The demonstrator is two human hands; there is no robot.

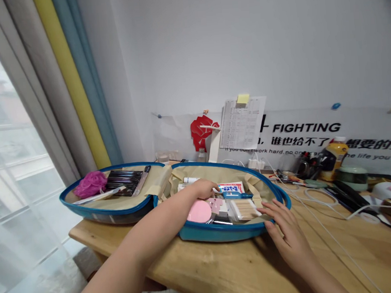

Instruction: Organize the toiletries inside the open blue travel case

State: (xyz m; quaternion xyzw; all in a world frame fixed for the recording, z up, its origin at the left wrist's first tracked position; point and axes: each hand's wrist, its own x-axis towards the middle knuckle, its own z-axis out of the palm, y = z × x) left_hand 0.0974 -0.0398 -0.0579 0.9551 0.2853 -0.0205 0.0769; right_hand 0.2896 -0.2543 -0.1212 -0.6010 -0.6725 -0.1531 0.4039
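Note:
A blue-rimmed case (214,233) lies unfolded on the wooden table, its two halves side by side. My left hand (207,188) reaches into the right half with curled fingers; what they hold, if anything, is hidden. Close to those fingertips lie a toothpaste box (231,187) and a blue bottle (233,195). Nearer to me are a round pink item (199,211), a pink patterned packet (215,205) and a pack of cotton swabs (244,209). At the case's right rim, my right hand (287,229) is open, fingers spread, fingertips near the swabs.
The case's left half holds a purple bath puff (90,185) and a dark pouch of brushes (123,182). White cables (323,199) run across the table at right. A yellow bottle (335,157) and clutter stand behind. Curtains (70,84) hang at left.

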